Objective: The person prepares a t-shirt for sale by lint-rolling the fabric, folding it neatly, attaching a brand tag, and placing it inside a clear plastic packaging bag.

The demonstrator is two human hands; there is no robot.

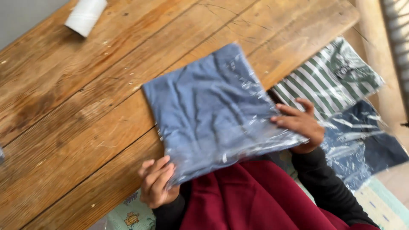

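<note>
While held, bagged blue garment (208, 106) corner-up.

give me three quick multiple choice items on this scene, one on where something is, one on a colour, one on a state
1. Where does the white roll lie?
A. at the far left part of the wooden table
B. on top of the bagged garment
C. on the floor past the table edge

2. What colour is the folded garment in the clear bag between the hands?
A. yellow
B. blue
C. white

3. How is that bag held?
A. by one hand only
B. by no hand, lying free
C. by both hands, at its near edge

Key: 1 A, the roll sits near the table's far left corner, away from the bag. 2 B, blue cloth shows through the plastic. 3 C, the left hand grips the near left corner and the right hand rests on the near right corner.
</note>
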